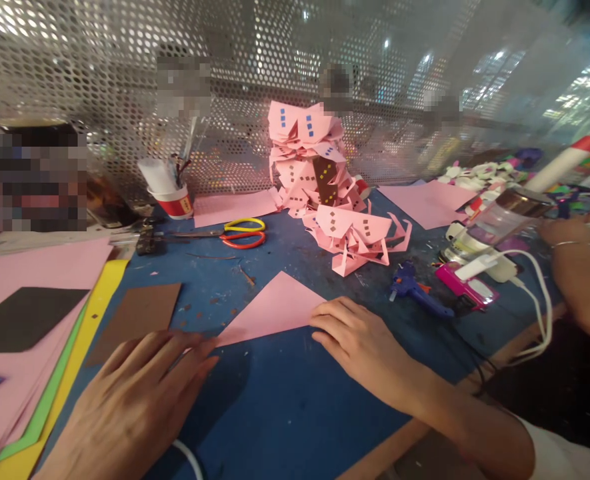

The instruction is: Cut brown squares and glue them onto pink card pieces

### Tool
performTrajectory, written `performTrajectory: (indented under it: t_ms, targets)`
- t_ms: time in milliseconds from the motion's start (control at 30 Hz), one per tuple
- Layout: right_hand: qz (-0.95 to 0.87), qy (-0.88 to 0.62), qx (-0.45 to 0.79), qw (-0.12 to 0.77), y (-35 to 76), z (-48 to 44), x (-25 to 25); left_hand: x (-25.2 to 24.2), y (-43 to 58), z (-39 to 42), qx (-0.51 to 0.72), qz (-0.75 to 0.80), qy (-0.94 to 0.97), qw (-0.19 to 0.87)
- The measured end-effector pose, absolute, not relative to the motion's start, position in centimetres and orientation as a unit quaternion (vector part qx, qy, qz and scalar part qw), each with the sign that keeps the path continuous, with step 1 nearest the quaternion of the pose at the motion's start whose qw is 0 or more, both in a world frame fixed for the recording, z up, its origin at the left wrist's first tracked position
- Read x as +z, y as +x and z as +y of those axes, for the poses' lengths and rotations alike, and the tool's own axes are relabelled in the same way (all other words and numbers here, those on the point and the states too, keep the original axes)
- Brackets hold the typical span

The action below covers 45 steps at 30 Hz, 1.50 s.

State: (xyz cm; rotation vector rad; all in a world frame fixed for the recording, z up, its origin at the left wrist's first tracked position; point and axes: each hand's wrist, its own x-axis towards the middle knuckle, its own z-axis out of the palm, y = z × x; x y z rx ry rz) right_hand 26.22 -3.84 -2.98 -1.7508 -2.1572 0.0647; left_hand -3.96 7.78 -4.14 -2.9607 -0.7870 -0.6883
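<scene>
A pink sheet of paper [279,307], folded into a triangle, lies on the blue tabletop with its peak pointing away from me. My left hand [145,387] holds the triangle's left corner at its fingertips. At the right corner, the fingers of my right hand [359,343] are closed on the paper. Beyond it sits a pink folded-paper figure [352,233] with brown square dots and curled strips. Behind that rises a stack of similar pink paper figures [307,160] with blue, brown and yellow dots.
Scissors [235,233] and a blue glue gun [417,290] lie beyond the paper. A brown sheet [139,307] and several coloured sheets [39,267] are at left. A cup of tools [172,200] stands at the back. Another person's arm [582,273] is at right, near a pink device [467,287] with a white cable.
</scene>
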Motion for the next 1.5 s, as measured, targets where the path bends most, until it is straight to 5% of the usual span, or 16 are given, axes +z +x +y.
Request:
performTrajectory:
  t_ms: [400, 700, 1067, 1500]
  targets:
    - [-0.785, -0.59, 0.029, 0.186, 27.4, -1.5, -3.0, -4.3, 0.5, 9.7, -0.181, -0.22, -0.956, -0.065]
    - [-0.802, -0.585, -0.045, 0.117, 27.0, -2.1, -3.1, -4.7, 0.4, 9.6, -0.218, -0.175, -0.96, -0.004]
    - [-0.775, -0.613, -0.006, 0.151, 27.0, -1.6, -3.5, -4.3, 0.8, 9.9, -0.174, -0.251, -0.948, -0.088]
    - [-0.751, -0.639, 0.017, 0.167, 27.1, -1.4, -4.0, -4.8, 0.3, 9.5, -0.18, -0.188, -0.965, -0.043]
